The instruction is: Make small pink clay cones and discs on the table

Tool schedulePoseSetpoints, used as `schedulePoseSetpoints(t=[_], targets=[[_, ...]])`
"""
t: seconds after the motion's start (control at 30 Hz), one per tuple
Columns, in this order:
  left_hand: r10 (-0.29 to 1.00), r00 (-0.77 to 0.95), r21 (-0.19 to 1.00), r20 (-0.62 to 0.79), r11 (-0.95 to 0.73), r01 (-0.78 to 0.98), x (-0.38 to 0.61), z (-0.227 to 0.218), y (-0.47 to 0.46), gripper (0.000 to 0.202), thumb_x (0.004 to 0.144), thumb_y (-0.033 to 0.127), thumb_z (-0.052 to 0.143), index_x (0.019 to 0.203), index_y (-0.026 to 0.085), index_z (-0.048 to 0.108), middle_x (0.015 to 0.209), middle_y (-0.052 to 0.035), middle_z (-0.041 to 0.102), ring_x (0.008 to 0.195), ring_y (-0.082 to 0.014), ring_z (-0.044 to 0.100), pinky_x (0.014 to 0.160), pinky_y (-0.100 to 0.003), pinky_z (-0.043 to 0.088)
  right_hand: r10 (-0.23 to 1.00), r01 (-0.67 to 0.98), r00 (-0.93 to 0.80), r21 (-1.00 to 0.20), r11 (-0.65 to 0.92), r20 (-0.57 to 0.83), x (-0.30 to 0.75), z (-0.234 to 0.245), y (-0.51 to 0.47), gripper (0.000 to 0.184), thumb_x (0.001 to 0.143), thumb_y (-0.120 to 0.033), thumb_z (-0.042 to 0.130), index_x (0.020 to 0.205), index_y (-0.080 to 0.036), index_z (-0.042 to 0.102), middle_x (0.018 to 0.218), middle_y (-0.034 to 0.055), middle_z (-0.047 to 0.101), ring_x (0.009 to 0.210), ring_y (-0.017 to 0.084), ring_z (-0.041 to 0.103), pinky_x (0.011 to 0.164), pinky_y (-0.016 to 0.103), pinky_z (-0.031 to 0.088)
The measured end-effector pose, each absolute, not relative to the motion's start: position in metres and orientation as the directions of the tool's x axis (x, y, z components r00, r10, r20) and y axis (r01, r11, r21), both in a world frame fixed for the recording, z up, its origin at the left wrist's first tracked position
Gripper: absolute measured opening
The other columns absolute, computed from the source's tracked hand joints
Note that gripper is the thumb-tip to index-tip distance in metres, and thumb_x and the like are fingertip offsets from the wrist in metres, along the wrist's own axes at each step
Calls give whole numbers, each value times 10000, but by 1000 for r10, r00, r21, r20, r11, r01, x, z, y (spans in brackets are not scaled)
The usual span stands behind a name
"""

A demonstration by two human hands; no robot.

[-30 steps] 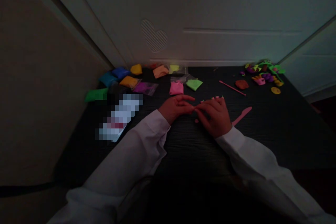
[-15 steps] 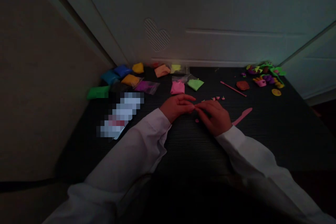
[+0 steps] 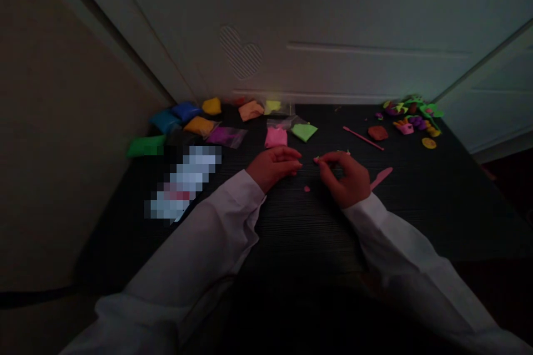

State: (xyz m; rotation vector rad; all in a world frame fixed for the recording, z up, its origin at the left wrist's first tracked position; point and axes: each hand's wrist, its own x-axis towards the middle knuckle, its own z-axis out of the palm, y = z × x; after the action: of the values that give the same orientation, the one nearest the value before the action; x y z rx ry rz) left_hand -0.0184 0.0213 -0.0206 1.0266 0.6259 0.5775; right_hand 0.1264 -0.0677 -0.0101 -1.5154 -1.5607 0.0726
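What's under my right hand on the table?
Beside the right hand, a pink flat tool pokes out; anything beneath the palm itself is covered.

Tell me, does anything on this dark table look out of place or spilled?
Nothing is spilled or broken. One small pink crumb lies loose on the table between the left hand and the right hand, which pinches a tiny bit. The crumb lies apart from the clay bags heaped at the far left.
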Motion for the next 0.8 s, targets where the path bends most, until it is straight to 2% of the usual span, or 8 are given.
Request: schedulePoseSetpoints(t=[0.17, 0.27, 0.33, 0.43, 0.53, 0.67, 0.8], targets=[[692, 686, 901, -224, 415, -124, -18, -20, 21, 227, 569, 128, 610, 777, 116, 520, 642, -1, 570, 619, -79, 535, 580, -230, 395, 833, 618, 268, -749, 236, 484, 127, -18, -67, 85, 699, -239, 525, 770, -195, 541, 774, 13, 597, 713, 135, 557, 667, 299, 444], [692, 691, 912, -208, 394, -119, -18, -21, 22, 218, 570, 127, 610, 770, 118, 523, 634, 0, 574, 609, -77, 534, 583, -232, 394, 830, 559, 293, -789, 254, 474, 128, -22, -65, 100, 679, -253, 554, 756, -195, 530, 766, 13, 589, 719, 139, 562, 678, 311, 449], [691, 694, 916, -201, 384, -117, -18, -22, 22, 211, 575, 130, 607, 768, 121, 524, 629, 2, 575, 594, -72, 532, 579, -230, 390, 829, 548, 303, -798, 251, 470, 129, -21, -64, 176, 669, -260, 566, 830, -199, 531, 758, 9, 585, 708, 136, 565, 671, 307, 454], [686, 701, 915, -198, 385, -118, -19, -22, 22, 209, 579, 131, 604, 772, 123, 525, 629, 2, 576, 580, -69, 529, 575, -229, 389, 855, 584, 256, -777, 235, 451, 132, -17, -65, 261, 695, -260, 542, 951, -215, 531, 796, 12, 601, 732, 134, 569, 691, 308, 453], [686, 699, 911, -201, 392, -123, -19, -22, 21, 216, 574, 129, 607, 773, 119, 524, 636, 3, 578, 593, -68, 533, 582, -223, 393, 875, 656, 186, -719, 228, 448, 133, -12, -67, 168, 726, -257, 507, 869, -223, 588, 818, 6, 622, 760, 135, 568, 707, 300, 445], [681, 702, 915, -207, 389, -108, -19, -22, 21, 222, 574, 140, 612, 777, 120, 523, 647, 3, 585, 609, -67, 538, 589, -216, 397, 864, 717, 190, -667, 202, 466, 131, -10, -69, 135, 679, -309, 561, 746, -200, 604, 737, -2, 631, 643, 122, 569, 608, 265, 454], [669, 716, 928, -200, 364, -81, -19, -23, 21, 229, 573, 159, 618, 780, 129, 525, 654, 6, 588, 592, -61, 532, 591, -216, 396, 859, 748, 90, -604, 277, 504, 128, -12, -67, 126, 696, -289, 547, 771, -202, 598, 752, -2, 628, 689, 119, 570, 637, 259, 450]])
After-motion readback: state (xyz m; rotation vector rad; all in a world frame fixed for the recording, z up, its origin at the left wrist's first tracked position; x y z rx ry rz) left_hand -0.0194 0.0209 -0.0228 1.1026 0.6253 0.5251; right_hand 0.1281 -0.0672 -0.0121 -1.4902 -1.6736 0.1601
